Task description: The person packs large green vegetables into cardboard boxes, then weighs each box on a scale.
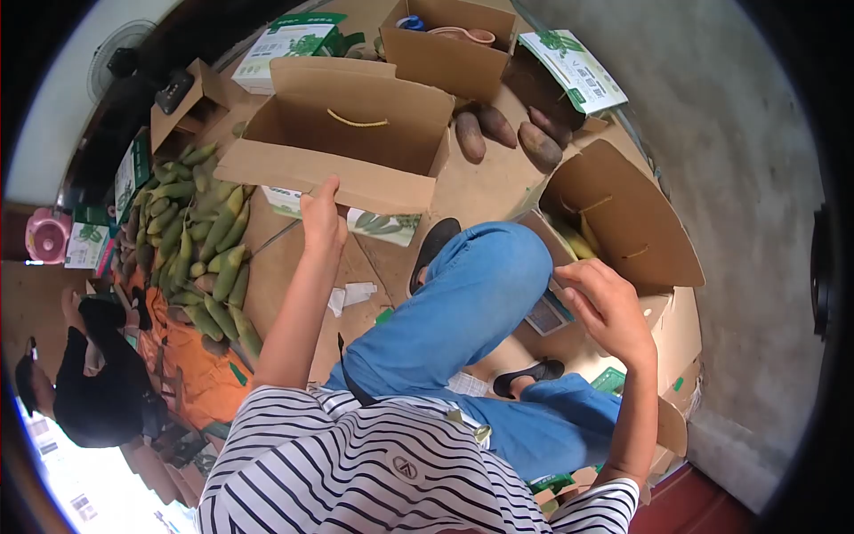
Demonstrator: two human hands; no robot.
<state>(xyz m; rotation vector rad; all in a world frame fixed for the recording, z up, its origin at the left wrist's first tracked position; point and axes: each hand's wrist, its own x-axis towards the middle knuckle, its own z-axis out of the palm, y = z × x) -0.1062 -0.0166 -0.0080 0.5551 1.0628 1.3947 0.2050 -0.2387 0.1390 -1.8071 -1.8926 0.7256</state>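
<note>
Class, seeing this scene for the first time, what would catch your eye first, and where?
Probably the big heap of green vegetables on the left. Next, the open cardboard box at upper centre: the left hand grips its near flap, and a yellow cord shows inside. The right hand, fingers loosely bent, is by a second open box on the right.
</note>
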